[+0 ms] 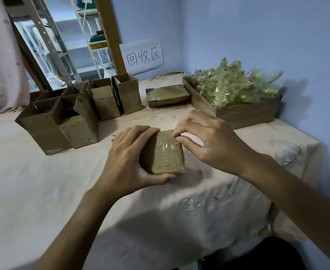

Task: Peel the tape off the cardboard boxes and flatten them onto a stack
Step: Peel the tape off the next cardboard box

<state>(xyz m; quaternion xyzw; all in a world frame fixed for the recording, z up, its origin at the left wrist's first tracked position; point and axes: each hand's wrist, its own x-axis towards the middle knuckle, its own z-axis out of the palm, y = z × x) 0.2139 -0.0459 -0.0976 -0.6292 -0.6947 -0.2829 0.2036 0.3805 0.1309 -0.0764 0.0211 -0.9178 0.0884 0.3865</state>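
A cloth-covered table [43, 182] fills the foreground. Near its middle sits a small taped box [163, 152], with the left hand [127, 162] gripping its left side and the right hand [212, 145] pinching at its far right corner. Behind and to the left stands a cluster of open boxes [78, 114]. Behind the centre lies a stack of flattened boxes [167, 95]. Just right of the stack, an open carton [244, 112] holds crumpled tape [236, 84]. A paper sign [141, 55] hangs on the wall behind, with shelving [90, 36] to its left.
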